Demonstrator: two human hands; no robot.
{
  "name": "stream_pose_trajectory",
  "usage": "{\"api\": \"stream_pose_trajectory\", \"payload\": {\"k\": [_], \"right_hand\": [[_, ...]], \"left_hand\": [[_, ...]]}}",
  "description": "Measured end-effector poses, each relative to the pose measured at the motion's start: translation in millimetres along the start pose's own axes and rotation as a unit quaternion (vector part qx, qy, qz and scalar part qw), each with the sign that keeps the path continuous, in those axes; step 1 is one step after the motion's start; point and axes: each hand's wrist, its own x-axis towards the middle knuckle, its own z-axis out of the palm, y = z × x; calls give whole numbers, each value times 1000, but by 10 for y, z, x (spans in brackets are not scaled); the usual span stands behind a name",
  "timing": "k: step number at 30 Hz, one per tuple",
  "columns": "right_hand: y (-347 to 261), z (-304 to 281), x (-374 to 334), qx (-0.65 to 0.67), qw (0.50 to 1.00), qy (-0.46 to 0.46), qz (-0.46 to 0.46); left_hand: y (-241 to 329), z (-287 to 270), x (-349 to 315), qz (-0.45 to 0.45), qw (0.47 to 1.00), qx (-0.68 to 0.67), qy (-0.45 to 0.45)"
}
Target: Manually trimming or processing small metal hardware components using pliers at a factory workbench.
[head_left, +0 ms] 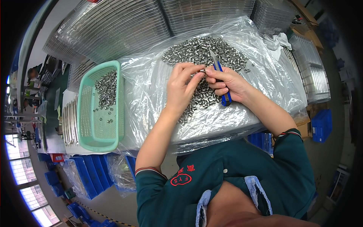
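My right hand [232,84] is closed around a blue utility knife [226,97], its blade out and aimed away from me. Between the fingertips of my left hand [181,85] is a small shiny metal ring-like part [203,70]. The right thumb and forefinger meet that part too, so both hands come together over the pile. Beneath and beyond them, many similar small metal parts [189,49] lie heaped on clear plastic sheeting [147,94]. My fingers partly hide the held part.
To the left stands a green perforated basket [120,113] with more metal parts inside. Stacked clear plastic trays [117,30] line the back, and others [314,72] rise at the right. A white cloth [278,42] lies at the back right. Blue bins [90,176] sit below the table's left side.
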Motion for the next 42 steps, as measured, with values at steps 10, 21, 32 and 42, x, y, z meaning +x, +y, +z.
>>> {"api": "stream_pose_trajectory", "payload": {"k": [10,21,32,42], "right_hand": [[2,9,-6,-15,1000,11,-15],[0,25,-19,-5,1000,14,-8],[8,10,-11,-5,1000,5,2],[13,19,-4,-51,999,12,-13]], "left_hand": [[78,19,17,-28,997,-63,16],[54,16,7,-12,999,-40,19],[59,24,10,-9,998,-52,20],[52,38,2,18,999,-20,24]]}}
